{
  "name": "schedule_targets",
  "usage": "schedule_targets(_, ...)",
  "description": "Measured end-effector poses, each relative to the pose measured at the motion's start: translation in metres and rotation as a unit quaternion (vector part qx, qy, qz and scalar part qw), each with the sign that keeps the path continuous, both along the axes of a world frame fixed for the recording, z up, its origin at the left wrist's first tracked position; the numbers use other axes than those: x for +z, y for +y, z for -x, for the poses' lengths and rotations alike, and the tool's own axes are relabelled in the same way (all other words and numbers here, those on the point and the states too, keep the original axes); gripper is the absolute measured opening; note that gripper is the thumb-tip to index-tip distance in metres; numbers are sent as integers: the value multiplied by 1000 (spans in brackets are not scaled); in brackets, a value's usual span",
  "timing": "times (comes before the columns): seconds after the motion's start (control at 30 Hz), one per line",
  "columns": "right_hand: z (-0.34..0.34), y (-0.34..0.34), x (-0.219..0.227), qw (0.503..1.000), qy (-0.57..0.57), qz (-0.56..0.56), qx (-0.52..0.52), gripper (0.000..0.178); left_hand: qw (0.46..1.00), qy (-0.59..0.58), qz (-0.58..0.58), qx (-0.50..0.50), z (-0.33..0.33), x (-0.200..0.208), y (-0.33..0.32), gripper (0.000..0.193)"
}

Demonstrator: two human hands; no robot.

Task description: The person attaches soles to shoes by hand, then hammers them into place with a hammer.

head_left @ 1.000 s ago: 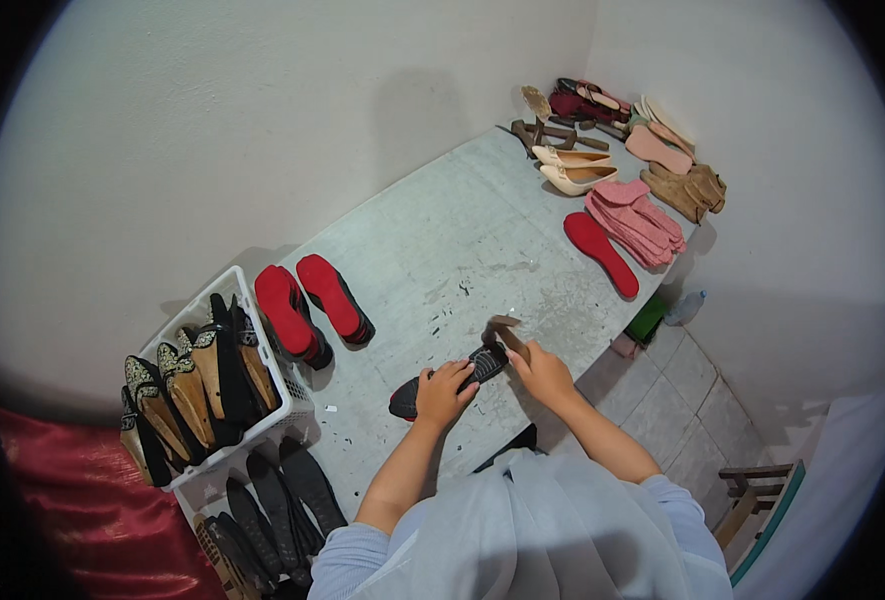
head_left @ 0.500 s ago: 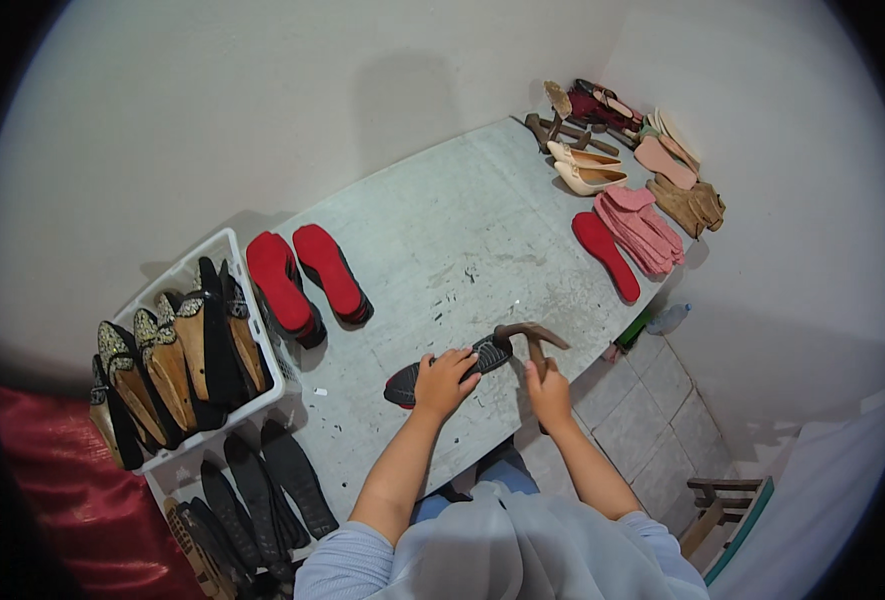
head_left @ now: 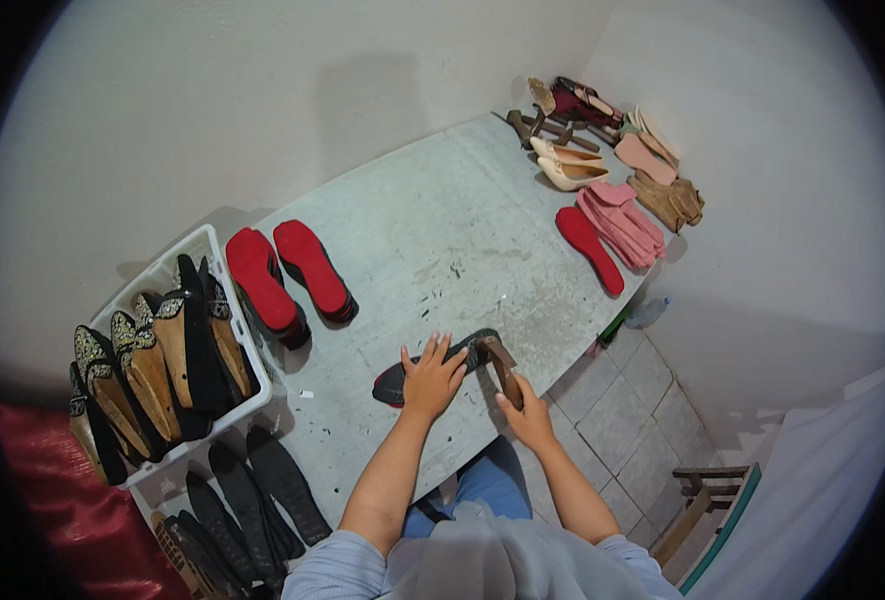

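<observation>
The pale, worn table point(head_left: 402, 230) is stretching out in front of me, running slantwise along the wall. At its left end the white basket point(head_left: 232, 418) is holding a row of black shoes point(head_left: 187, 350) with glittering patterned fronts and tan insides. Just below it, a group of loose dark soles point(head_left: 287, 490) is lying side by side. Two red-topped stacks of soles point(head_left: 312, 265) are sitting just right of the basket, while a pile of pink pieces point(head_left: 617, 225) is resting near the right edge, a single red sole point(head_left: 589, 250) lying beside it. The black sole point(head_left: 390, 382) I'm working on is lying at the table's near side, red showing along its left end. My left hand point(head_left: 432, 380) is resting across its middle, fingers spread and straight. My right hand point(head_left: 527, 412) is gripping the wooden handle of a hammer point(head_left: 503, 370), fingers curling round it; the head is hanging at the sole's right end, and I cannot tell whether they're touching. A tiny white scrap point(head_left: 306, 394) is lying off to the left.
</observation>
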State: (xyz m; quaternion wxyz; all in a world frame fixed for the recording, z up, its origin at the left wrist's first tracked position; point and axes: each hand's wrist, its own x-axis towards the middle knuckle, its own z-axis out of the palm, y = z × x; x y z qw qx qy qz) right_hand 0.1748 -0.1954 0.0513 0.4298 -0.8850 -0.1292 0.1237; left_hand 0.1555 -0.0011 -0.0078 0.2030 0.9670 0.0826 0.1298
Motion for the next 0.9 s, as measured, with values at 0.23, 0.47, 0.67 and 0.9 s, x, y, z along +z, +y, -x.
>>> schedule_targets(0.23, 10, -3, 3, 996, -27, 1, -81, 36, 997, 64, -19, -29, 2, 4, -3, 44)
schedule_targets(0.47, -1, -7, 3, 996, -8, 69, -58, 36, 998, 55, -26, -2, -6, 6, -5, 48)
schedule_targets(0.67, -5, -6, 12, 996, -36, 25, -75, 37, 998, 66, -17, -3, -3, 8, -5, 49)
schedule_targets(0.9, -13, -7, 3, 994, -9, 29, -107, 39, 998, 59, -9, 4, -3, 7, -5, 54)
